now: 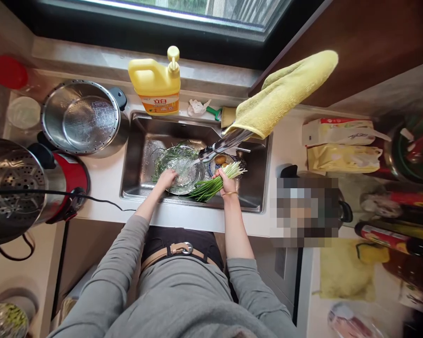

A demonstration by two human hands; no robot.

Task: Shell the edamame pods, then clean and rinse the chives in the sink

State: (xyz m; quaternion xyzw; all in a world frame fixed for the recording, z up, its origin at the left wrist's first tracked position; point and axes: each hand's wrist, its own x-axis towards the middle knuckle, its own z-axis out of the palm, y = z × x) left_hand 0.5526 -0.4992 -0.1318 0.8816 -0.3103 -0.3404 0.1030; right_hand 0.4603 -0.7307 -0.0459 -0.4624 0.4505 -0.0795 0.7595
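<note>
In my right hand [228, 182] is a bunch of thin scallions [211, 186], its white ends up to the right and its green leaves down to the left. The fingers are wrapped round the stalks near the white ends. My left hand [168, 179] is at the near left of a basin [183, 190] in the sink, fingers curled together; whatever they grip cannot be made out. Loose green leaves [165, 157] lie along the basin's far left side. Water runs into it from a faucet [220, 146] covered by a yellow towel [285, 94].
A bowl with brown round items [220, 160] sits in the sink [255, 199] behind the scallions. A yellow detergent jug [158, 89] stands at the back. Left are a steel steamer pot [80, 117] and a red-based cooker [72, 183]. Packages [343, 157] lie to the right.
</note>
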